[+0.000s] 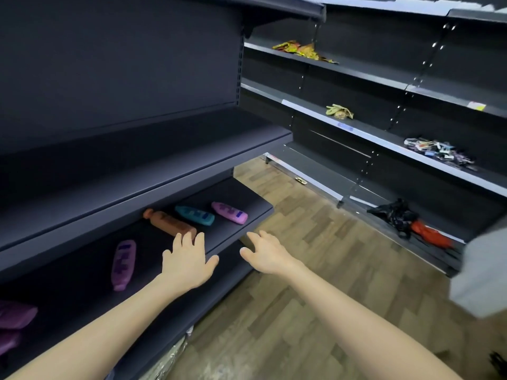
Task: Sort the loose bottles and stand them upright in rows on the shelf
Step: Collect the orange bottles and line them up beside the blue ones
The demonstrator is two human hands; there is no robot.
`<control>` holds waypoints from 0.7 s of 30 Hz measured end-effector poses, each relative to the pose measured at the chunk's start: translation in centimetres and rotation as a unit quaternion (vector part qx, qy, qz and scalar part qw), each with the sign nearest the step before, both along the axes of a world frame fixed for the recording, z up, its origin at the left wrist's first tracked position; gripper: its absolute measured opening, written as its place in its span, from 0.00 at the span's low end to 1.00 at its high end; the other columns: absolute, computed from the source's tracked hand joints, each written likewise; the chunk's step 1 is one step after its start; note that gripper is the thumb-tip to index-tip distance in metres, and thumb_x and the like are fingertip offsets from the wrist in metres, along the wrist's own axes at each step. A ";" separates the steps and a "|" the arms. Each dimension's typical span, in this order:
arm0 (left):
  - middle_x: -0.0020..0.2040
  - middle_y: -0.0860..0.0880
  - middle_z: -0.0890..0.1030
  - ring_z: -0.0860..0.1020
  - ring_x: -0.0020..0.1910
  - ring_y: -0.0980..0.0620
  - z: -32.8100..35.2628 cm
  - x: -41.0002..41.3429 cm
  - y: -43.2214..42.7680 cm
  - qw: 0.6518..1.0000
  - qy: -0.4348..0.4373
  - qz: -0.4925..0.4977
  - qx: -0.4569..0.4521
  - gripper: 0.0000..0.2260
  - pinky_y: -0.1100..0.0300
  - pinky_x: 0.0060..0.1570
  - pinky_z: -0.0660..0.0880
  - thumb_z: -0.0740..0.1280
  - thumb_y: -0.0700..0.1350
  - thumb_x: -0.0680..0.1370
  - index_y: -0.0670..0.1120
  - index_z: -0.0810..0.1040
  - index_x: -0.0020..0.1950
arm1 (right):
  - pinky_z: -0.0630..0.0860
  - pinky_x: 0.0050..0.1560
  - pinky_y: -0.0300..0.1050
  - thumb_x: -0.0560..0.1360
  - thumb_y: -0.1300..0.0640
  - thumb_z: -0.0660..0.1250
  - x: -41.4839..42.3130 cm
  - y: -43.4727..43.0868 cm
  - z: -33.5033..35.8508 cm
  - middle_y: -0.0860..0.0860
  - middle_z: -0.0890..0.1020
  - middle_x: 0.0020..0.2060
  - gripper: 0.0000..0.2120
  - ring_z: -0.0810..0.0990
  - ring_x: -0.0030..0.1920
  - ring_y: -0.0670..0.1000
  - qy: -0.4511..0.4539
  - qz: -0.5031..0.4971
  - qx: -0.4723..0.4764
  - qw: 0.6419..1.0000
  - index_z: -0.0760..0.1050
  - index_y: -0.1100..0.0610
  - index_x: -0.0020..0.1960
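Dark shelf (pixel 225 237) low at left, bottles loose on it, all lying flat. Far left edge: two magenta bottles (pixel 16 315), cut off by frame, one above the other. Next right: purple bottle (pixel 124 264), cap toward shelf front. Then brown bottle (pixel 168 223), orange cap to back left, base just beyond left fingertips (pixel 189 238). Beside it, teal bottle (pixel 195 215), then pink bottle (pixel 230 213) nearest shelf's right end; these two close together, apart from brown one. Left hand (pixel 186 266) over shelf, palm down, fingers spread and empty, not visibly touching brown bottle. Right hand (pixel 264 255) just past shelf's front edge, over floor (pixel 301 283), fingers loosely splayed, holding nothing. Hands near each other, not touching. Further right, second shelving run: yellow-red packets (pixel 301 50) on upper board, yellowish packets (pixel 339 111) below, heap of small mixed items (pixel 439 153) further along. Bottom right: black item (pixel 395 215) touching red item (pixel 430 234), too blurred to identify. Grey blurred shape (pixel 482 275) at right edge.
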State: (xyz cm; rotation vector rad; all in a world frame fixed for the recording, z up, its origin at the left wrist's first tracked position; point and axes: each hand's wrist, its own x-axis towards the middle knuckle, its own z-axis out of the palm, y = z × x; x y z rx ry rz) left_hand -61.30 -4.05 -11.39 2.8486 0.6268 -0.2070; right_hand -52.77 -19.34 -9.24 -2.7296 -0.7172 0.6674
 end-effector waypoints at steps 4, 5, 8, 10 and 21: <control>0.77 0.44 0.53 0.49 0.76 0.42 -1.5 2.1 0.4 0.999 0.032 -0.019 -0.013 0.31 0.45 0.68 0.60 0.54 0.60 0.79 0.46 0.50 0.76 | 0.56 0.73 0.57 0.81 0.46 0.52 1.5 0.0 -1.1 0.58 0.55 0.75 0.28 0.51 0.76 0.57 0.025 -0.021 -0.009 0.999 0.52 0.56 0.77; 0.76 0.44 0.54 0.49 0.76 0.42 -1.9 2.6 0.5 0.999 0.037 -0.021 -0.017 0.30 0.45 0.68 0.60 0.55 0.59 0.79 0.46 0.51 0.76 | 0.55 0.73 0.57 0.81 0.46 0.52 1.8 0.1 -1.3 0.58 0.55 0.75 0.28 0.51 0.76 0.57 0.032 -0.026 -0.009 0.999 0.53 0.56 0.77; 0.76 0.44 0.54 0.49 0.76 0.42 -3.2 4.1 1.1 0.998 0.058 -0.024 -0.026 0.30 0.46 0.68 0.60 0.55 0.59 0.79 0.47 0.51 0.76 | 0.54 0.73 0.57 0.80 0.46 0.53 3.0 0.7 -2.2 0.58 0.54 0.76 0.28 0.49 0.76 0.57 0.048 -0.034 -0.012 0.998 0.53 0.56 0.77; 0.76 0.44 0.55 0.49 0.76 0.42 -4.2 4.9 1.7 0.996 0.074 -0.027 -0.032 0.30 0.46 0.68 0.60 0.55 0.59 0.79 0.46 0.51 0.76 | 0.54 0.73 0.57 0.80 0.47 0.53 3.9 1.3 -3.1 0.58 0.54 0.76 0.28 0.49 0.76 0.57 0.058 -0.040 -0.016 0.997 0.53 0.56 0.77; 0.76 0.43 0.56 0.50 0.76 0.42 -7.2 8.5 6.7 0.991 0.121 -0.006 -0.060 0.30 0.45 0.68 0.60 0.55 0.59 0.79 0.46 0.51 0.76 | 0.55 0.73 0.57 0.80 0.46 0.54 8.2 5.7 -7.1 0.58 0.54 0.76 0.28 0.51 0.76 0.58 0.087 -0.022 -0.063 0.994 0.53 0.55 0.77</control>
